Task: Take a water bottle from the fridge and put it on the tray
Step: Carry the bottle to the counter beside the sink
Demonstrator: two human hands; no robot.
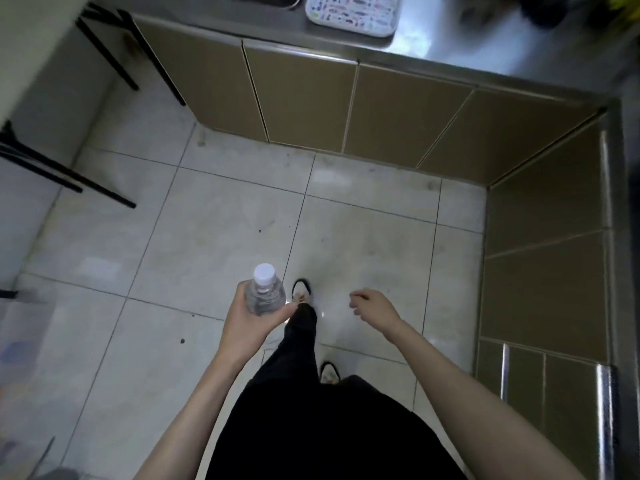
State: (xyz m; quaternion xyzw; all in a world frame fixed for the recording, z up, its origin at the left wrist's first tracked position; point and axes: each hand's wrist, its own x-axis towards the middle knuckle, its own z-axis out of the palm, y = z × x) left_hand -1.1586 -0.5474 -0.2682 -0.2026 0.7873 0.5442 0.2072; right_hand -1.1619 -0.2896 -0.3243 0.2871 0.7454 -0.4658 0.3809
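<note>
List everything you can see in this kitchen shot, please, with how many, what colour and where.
water bottle: one, clear with white cap, held upright above the floor
tray: one, white with small coloured prints, on the counter at top
counter: one, shiny steel, along top and right
cabinet doors: several, tan, below the counter
floor: pale tiles, middle
black legs: several, thin, at left; of what, unclear
shoes: two, white and black, on the floor
left hand: holding the bottle
right hand: empty, loosely curled

Tray [349,19] cropped by top edge; water bottle [264,296] base perhaps palm-hidden.
</note>
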